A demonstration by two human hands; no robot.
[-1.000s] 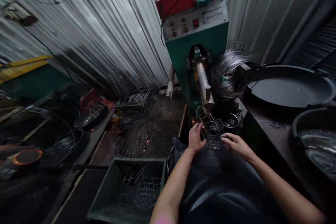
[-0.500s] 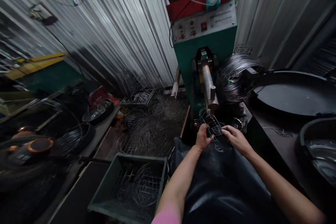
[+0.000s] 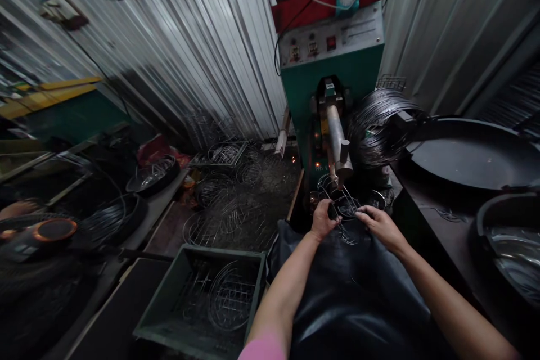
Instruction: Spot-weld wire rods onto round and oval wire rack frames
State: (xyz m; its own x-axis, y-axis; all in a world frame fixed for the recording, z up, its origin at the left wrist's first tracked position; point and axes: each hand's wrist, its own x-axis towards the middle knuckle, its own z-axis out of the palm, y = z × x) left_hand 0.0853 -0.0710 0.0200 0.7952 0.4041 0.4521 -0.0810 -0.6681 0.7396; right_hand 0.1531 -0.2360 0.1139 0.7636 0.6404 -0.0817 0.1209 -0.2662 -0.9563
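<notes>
Both hands grip a small wire rack point(image 3: 346, 202) just under the tip of a welding machine's metal arm point(image 3: 338, 138). My left hand point(image 3: 324, 220) pinches its near left side, fingers closed on the wire. On the right side, my right hand point(image 3: 377, 224) holds it between thumb and fingers. The rack is tilted, and its far part lies around the electrode tip; whether the tip touches the wire I cannot tell. Behind it stands the green spot welding machine point(image 3: 333, 79). A dark apron point(image 3: 350, 298) covers my lap below the hands.
Left of my knees is a green crate point(image 3: 169, 306) with round wire racks. Loose wire pieces point(image 3: 236, 208) lie beyond it. At right, a wire coil point(image 3: 379, 124), a large shallow pan point(image 3: 472, 152) and a dark tub point(image 3: 485, 225) stand close. Another person's hand point(image 3: 19, 209) shows far left.
Small orange sparks now glow beside the machine and on the floor to its left. My hands keep their hold on the wire rack with hardly any movement. The view has shifted slightly.
</notes>
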